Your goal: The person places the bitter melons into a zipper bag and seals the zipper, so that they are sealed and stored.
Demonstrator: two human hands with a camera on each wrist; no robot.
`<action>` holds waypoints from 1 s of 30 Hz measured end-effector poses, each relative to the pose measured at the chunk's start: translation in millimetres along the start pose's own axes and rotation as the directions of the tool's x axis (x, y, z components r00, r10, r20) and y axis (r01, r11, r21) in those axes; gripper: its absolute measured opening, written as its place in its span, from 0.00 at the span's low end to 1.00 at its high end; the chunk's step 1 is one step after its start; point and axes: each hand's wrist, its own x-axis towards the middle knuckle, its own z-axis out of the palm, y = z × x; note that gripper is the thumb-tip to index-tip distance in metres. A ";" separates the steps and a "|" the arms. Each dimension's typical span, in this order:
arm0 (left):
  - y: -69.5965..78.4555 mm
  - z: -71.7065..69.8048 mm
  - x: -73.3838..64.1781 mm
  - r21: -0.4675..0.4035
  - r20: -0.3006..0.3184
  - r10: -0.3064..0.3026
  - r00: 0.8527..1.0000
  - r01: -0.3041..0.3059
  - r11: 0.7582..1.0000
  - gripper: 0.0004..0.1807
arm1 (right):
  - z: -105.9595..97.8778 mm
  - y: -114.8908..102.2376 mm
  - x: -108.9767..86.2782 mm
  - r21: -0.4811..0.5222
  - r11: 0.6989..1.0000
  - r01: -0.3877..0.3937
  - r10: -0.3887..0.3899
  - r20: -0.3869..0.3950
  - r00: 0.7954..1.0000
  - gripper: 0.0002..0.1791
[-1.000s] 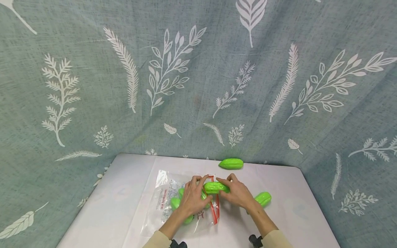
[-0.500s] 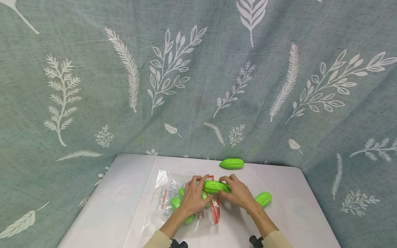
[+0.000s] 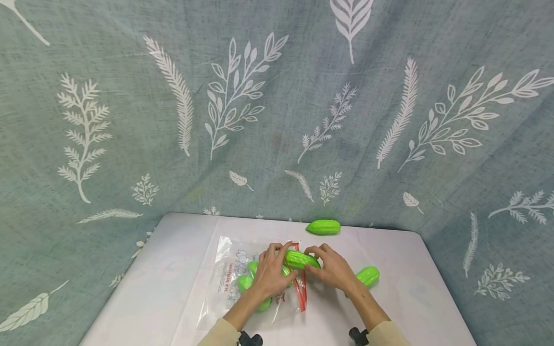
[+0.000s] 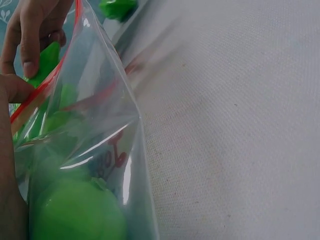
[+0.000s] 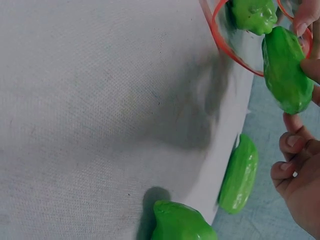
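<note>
In the head view, a clear zip bag [image 3: 215,293] with red rims and printing lies on the table, several green vegetables [image 3: 244,283] inside. My left hand [image 3: 269,275] grips the bag at its mouth, its thumb [image 4: 19,89] by the red rim in the left wrist view. A shiny, ridged green gourd [image 3: 298,259] lies across the mouth, its left end within the rim. My right hand [image 3: 335,270] pinches the gourd's outer end between thumb and fingers. In the right wrist view, this gourd [image 5: 285,72] sits beside the red bag rim [image 5: 231,55].
Another green gourd [image 3: 323,227] lies at the table's far edge. One more green vegetable [image 3: 368,277] lies right of the bag, partly behind my right forearm. The white-covered table [image 3: 402,298] meets a leaf-patterned cloth [image 3: 277,120] at the back and sides.
My right fingertips have slid slightly toward the gourd's outer end. The gourd has tilted a little, with its outer end nearer me. My left hand stays on the bag.
</note>
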 end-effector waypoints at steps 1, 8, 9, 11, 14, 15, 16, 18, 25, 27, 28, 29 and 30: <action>-0.1 0.1 0.1 0.003 0.002 -0.001 1.000 0.001 1.000 0.46 | -0.1 0.4 -0.2 0.003 1.000 0.006 -0.006 0.000 1.000 0.21; -0.5 0.7 0.6 0.007 0.004 -0.001 1.000 0.001 1.000 0.47 | -2.0 2.6 -0.8 0.047 0.998 0.028 -0.030 0.026 0.999 0.20; -0.4 0.8 0.6 0.006 0.004 -0.001 1.000 0.001 1.000 0.47 | -2.1 3.0 -0.9 0.058 0.998 0.032 -0.034 0.031 0.999 0.20; -0.2 0.9 0.3 0.004 0.005 -0.001 1.000 0.001 1.000 0.47 | -1.6 4.7 -0.7 0.069 0.997 0.040 -0.044 0.043 0.998 0.20; 0.6 0.5 -0.2 0.001 0.013 -0.001 1.000 0.001 1.000 0.47 | -0.8 5.8 -1.5 0.091 0.995 0.050 -0.055 0.057 0.997 0.20; 0.8 0.3 -0.5 -0.001 0.016 -0.001 1.000 0.001 1.000 0.47 | -0.6 6.0 -1.9 0.100 0.994 0.053 -0.059 0.060 0.996 0.20; 0.9 0.0 -0.6 -0.001 0.019 -0.001 1.000 0.001 1.000 0.47 | -0.4 5.9 -2.0 0.109 0.993 0.055 -0.062 0.064 0.996 0.20; 1.2 -0.7 -0.8 -0.001 0.023 0.000 1.000 0.000 1.000 0.47 | -0.7 4.6 -2.7 0.132 0.990 0.053 -0.063 0.071 0.995 0.20; 0.4 -0.3 -1.6 -0.004 0.017 0.005 1.000 -0.005 1.000 0.47 | 1.4 3.6 -3.0 0.148 0.988 0.054 -0.068 0.087 0.994 0.21; 0.0 -0.2 -1.2 0.001 0.012 0.009 1.000 -0.009 1.000 0.47 | 2.1 4.1 -2.4 0.147 0.988 0.054 -0.067 0.089 0.994 0.21; 0.0 -0.5 -1.0 0.004 0.011 0.010 1.000 -0.010 1.000 0.47 | 2.1 4.2 -2.3 0.149 0.987 0.057 -0.071 0.089 0.994 0.21; 0.2 -0.8 -0.8 0.006 0.008 0.013 1.000 -0.013 1.000 0.47 | 2.1 4.2 -1.9 0.152 0.987 0.058 -0.072 0.091 0.993 0.21; 0.1 -1.2 -0.6 0.010 0.005 0.015 1.000 -0.015 1.000 0.47 | 2.2 4.1 -1.8 0.154 0.986 0.057 -0.072 0.093 0.993 0.21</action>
